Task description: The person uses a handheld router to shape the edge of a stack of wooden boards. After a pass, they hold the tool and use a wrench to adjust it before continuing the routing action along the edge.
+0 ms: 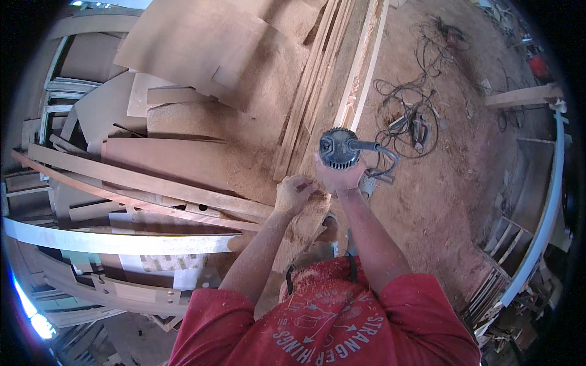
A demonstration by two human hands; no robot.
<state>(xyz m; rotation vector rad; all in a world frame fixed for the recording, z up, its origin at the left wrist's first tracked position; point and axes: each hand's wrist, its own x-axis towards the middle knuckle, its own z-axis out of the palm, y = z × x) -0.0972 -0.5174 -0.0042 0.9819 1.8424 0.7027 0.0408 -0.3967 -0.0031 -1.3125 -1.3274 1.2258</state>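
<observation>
My right hand (340,179) is wrapped round the body of a corded router (339,148), which has a round black vented top. Its base is hidden under the motor and my hand. The router is over the near part of a long pale timber (370,49), which has shavings lying along a channel in it. Just left of the router, my left hand (294,194) has its fingers curled in, close to the dusty near end of the work. What those fingers hold, if anything, is hidden. Sawdust coats both forearms.
Long boards (314,85) lie left of the timber, with large brown sheets (195,43) beyond. Planks (152,183) and a white curved strip (122,239) extend leftward. Tangled black cables (403,91) and another power tool (420,131) lie on the sawdust-covered floor at right.
</observation>
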